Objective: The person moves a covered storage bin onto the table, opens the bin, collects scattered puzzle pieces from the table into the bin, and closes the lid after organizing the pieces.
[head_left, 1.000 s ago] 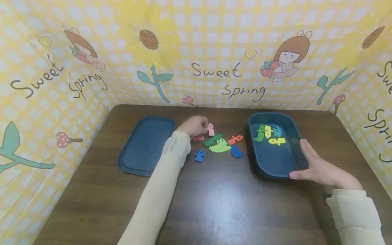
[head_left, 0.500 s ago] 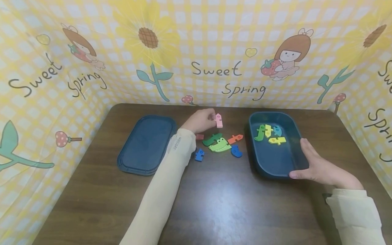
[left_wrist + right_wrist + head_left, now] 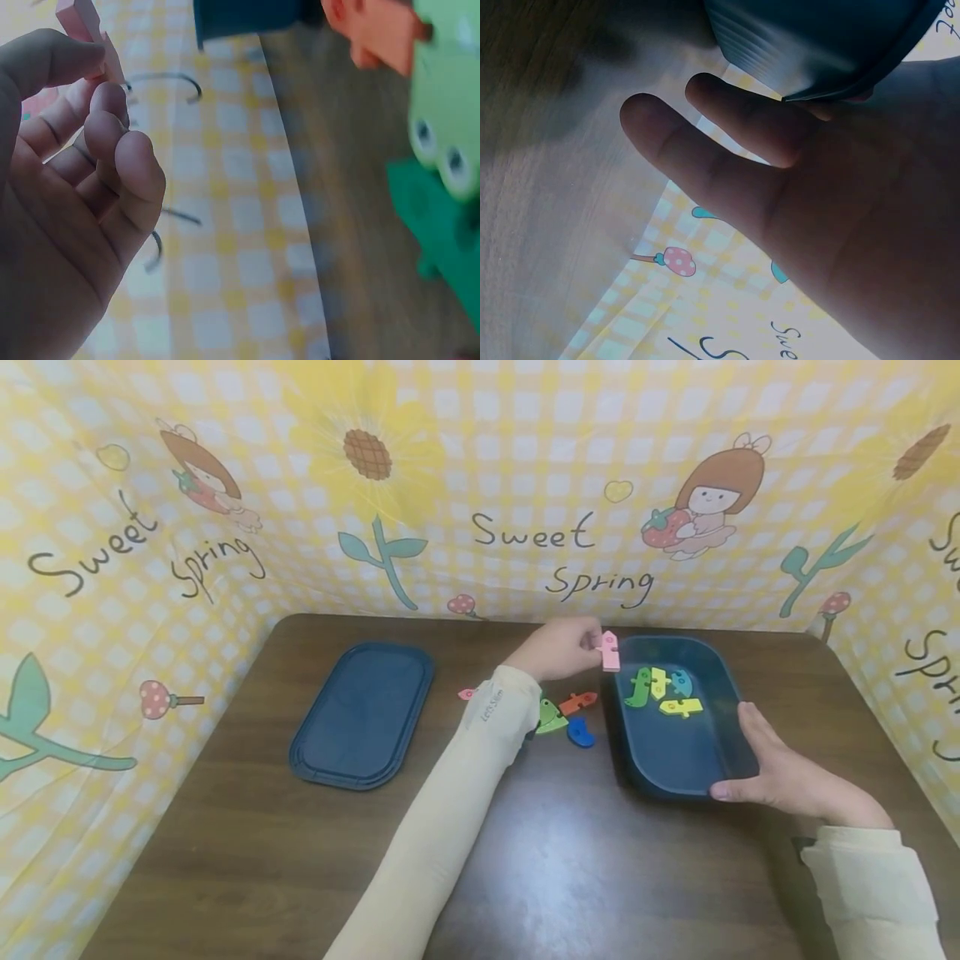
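Your left hand [image 3: 561, 648] pinches the pink piece [image 3: 611, 653] at the far-left corner of the box [image 3: 666, 758]; your right hand [image 3: 798, 781], fingers straight, braces its right side. Releasing early could drop it outside.

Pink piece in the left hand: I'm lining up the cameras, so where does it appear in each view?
Head: the pink piece is right of centre, in the left hand, at the upper left corner of the box in the image.
Left wrist: the pink piece is at top left.
Right wrist: not in it.
Shared landmark: the checked cloth, in all three views.
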Demonstrator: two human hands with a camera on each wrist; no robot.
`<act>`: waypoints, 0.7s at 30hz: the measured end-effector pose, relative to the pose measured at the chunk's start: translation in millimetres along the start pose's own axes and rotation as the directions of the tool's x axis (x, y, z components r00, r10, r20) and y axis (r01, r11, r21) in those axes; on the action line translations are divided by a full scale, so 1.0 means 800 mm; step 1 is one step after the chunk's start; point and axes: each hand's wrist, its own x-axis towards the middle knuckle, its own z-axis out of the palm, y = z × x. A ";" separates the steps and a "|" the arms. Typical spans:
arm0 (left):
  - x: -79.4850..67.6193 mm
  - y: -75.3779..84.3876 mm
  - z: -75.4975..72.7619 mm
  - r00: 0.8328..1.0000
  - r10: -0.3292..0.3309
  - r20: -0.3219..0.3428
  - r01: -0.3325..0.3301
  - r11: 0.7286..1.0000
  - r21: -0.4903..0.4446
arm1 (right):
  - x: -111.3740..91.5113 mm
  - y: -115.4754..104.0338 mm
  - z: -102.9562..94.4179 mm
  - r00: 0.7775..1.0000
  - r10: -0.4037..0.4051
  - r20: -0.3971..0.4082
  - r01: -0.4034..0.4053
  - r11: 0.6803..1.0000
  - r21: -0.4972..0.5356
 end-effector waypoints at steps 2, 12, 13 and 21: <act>0.002 0.011 0.004 1.000 0.001 0.006 -0.001 1.000 0.011 | 0.000 0.000 0.000 1.000 0.002 -0.001 -0.002 1.000 -0.003; 0.012 0.042 0.014 0.999 0.010 0.032 -0.012 0.999 0.031 | 0.000 -0.003 0.001 1.000 0.030 0.003 -0.030 1.000 0.006; 0.013 0.045 0.015 0.999 0.016 0.036 -0.017 0.999 0.034 | -0.001 -0.003 0.001 0.999 0.032 0.003 -0.032 0.999 0.010; 0.023 0.071 0.022 0.997 0.052 0.056 -0.054 0.998 0.028 | 0.001 -0.002 0.001 1.000 0.021 0.005 -0.022 1.000 0.016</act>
